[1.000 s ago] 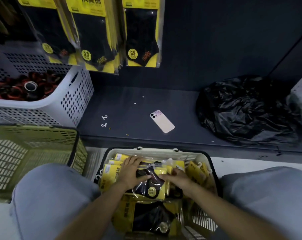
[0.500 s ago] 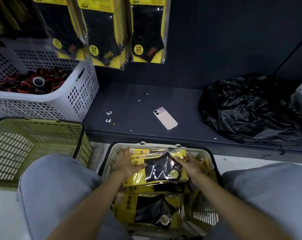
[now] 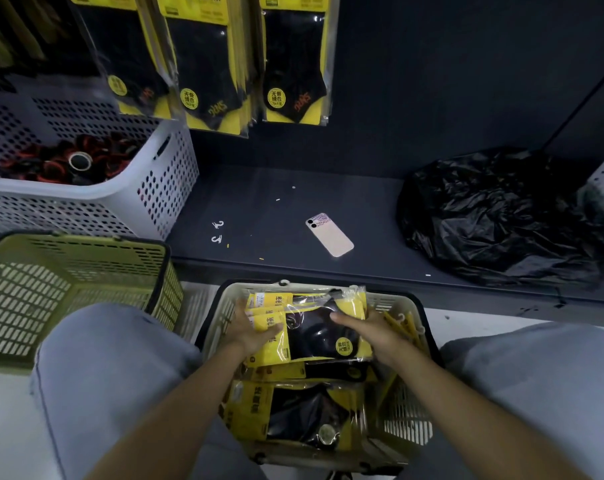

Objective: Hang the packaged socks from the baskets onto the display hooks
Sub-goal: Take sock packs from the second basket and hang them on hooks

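Moved: sock bundle (image 3: 314,327) up off the pile since a second ago, now held level over the far end of the beige basket (image 3: 402,303), one hand at each short end.
Green basket (image 3: 68,271): far left on the floor, beside the knee.
Hung packs (image 3: 207,64): upper left on the display, three rows side by side, hooks themselves out of frame.
Left hand (image 3: 255,329): fingers curled under the yellow card end, thumb on top, pinching several packs together.
Position: bundle between the hands and touching both, with more packs lying below in the same basket.
Handling: probably light and floppy. Glossy film looks slippery, so stacked packs are apt to slide apart. Printed card end likely the stiffest and best place to grip. Hanger tab not visible on this bundle.
Right hand (image 3: 371,329): thumb flat across the film, fingers tucked beneath the toe end, holding it from below.
Upright packs (image 3: 402,329): just right of that hand, standing on edge with white hanger hooks showing.
Phone (image 3: 329,234): on the shelf beyond the basket, well apart.
Black bag (image 3: 494,216): far right on the shelf.
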Available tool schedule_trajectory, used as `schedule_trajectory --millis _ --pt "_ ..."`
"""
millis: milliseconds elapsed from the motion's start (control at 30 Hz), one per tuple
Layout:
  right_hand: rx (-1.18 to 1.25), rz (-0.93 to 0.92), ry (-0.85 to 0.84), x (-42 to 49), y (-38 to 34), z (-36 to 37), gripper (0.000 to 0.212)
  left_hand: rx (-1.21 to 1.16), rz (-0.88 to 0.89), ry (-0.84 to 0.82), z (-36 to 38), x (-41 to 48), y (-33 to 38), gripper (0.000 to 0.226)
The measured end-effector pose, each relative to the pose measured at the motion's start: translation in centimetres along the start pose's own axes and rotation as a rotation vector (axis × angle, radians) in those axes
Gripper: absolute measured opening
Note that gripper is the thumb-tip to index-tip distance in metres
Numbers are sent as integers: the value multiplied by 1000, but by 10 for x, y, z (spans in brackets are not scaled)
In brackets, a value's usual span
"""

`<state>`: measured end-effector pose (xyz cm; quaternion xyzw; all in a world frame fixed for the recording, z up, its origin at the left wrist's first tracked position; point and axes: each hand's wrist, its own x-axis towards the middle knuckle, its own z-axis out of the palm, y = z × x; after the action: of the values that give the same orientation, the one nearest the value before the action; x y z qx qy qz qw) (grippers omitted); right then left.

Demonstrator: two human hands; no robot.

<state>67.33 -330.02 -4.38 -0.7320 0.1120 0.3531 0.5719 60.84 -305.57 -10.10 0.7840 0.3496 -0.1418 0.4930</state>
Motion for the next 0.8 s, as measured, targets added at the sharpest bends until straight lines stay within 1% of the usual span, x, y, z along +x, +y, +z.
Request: schedule_trajectory --millis 33,100,133,233,267,300,333,367,400,433,467,500,533,567,633,700,767,800 --pt "22 -52 -8 -2 -8 -2 43 -67 -11 -18 0 0 6 113" --pt "65 -137 34 -7 -29 -9 39 -204 -8 -51 -1 0 23 112" --pt "99 -166 63 -11 -42 -12 38 -249 5 -42 -3 -2 35 113" --pt "250 -262 114 -21 -74 -26 48 -351 99 124 -21 -11 78 120" --pt "312 -288 132 -24 -82 -30 49 -431 135 176 -29 -16 92 117" --pt "375 -302 149 -25 -88 -34 49 -528 156 191 -37 -22 105 111" --pt "441 -294 169 -27 -94 -36 50 -636 171 146 -44 -28 117 103" --pt "502 -272 177 -27 -97 -37 57 -743 189 38 -48 -37 129 92" --pt "552 -245 163 -28 -101 -36 70 -822 216 -117 -51 -44 140 78" --pt "582 -229 134 -28 -102 -34 79 -857 254 -271 -52 -52 151 67" --pt "596 -224 101 -30 -104 -31 82 -864 298 -380 -51 -58 161 58" --pt "592 -228 76 -31 -105 -28 82 -879 332 -430 -49 -62 170 50" --pt "584 -231 56 -34 -108 -25 79 -902 346 -428 -46 -66 179 43" --pt "569 -247 45 -36 -110 -23 76 -925 338 -391 -45 -69 187 39" --pt "528 -319 51 -39 -118 -22 74 -891 343 -249 -45 -72 199 31" --pt "439 -412 160 -39 -130 -28 79 -799 417 -151 -51 -74 209 22" --pt "312 -541 267 -44 -148 -35 79 -708 506 -104 -59 -77 218 23" --pt "236 -616 280 -48 -158 -36 79 -672 537 -86 -63 -78 223 24"
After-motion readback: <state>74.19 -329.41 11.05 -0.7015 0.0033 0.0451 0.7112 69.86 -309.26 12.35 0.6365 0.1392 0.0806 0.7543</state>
